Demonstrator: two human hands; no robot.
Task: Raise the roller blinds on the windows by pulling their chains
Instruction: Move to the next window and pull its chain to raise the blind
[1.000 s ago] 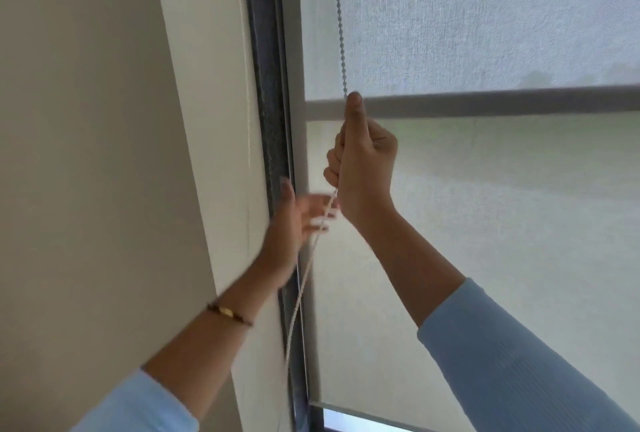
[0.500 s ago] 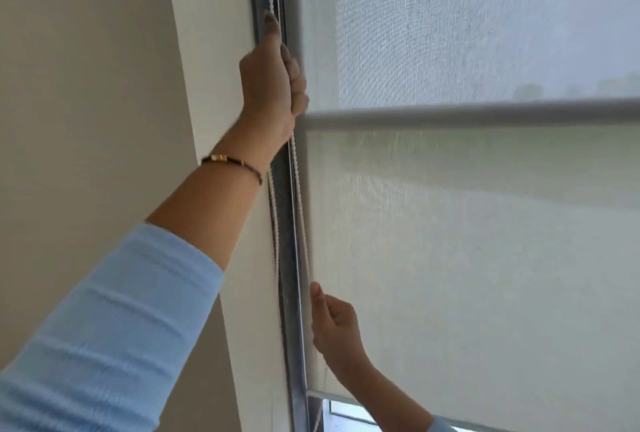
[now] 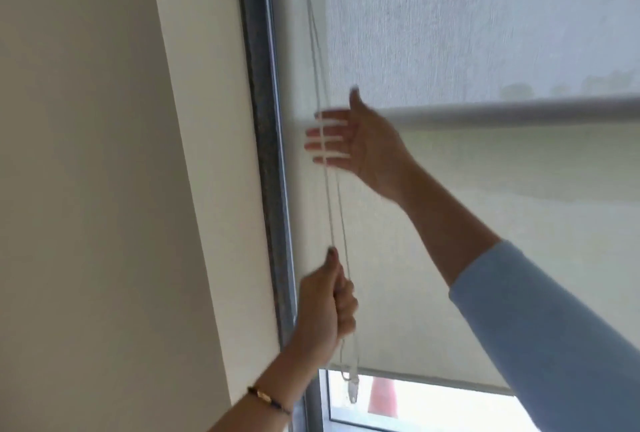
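A pale, translucent roller blind [image 3: 467, 230] covers most of the window. Its bottom bar [image 3: 433, 381] hangs just above a strip of bare glass. The white bead chain [image 3: 327, 189] runs down in two strands along the blind's left edge, and its looped end with a small clip [image 3: 352, 391] dangles low. My left hand [image 3: 327, 307] is closed around the chain low down, thumb up. My right hand [image 3: 353, 144] is higher, fingers spread and blurred, with the chain strands crossing its fingertips; it grips nothing.
The dark window frame [image 3: 268, 171] and a cream wall reveal [image 3: 207, 154] stand to the left of the chain. A grey horizontal bar [image 3: 519, 112] shows through the blind at mid-height. An orange cone-like shape [image 3: 382, 397] is visible outside through the bare glass.
My left hand has come down from high on the frame to low on the chain. My right hand has let go low down and risen, open, to the chain. The blind's bottom edge sits higher.
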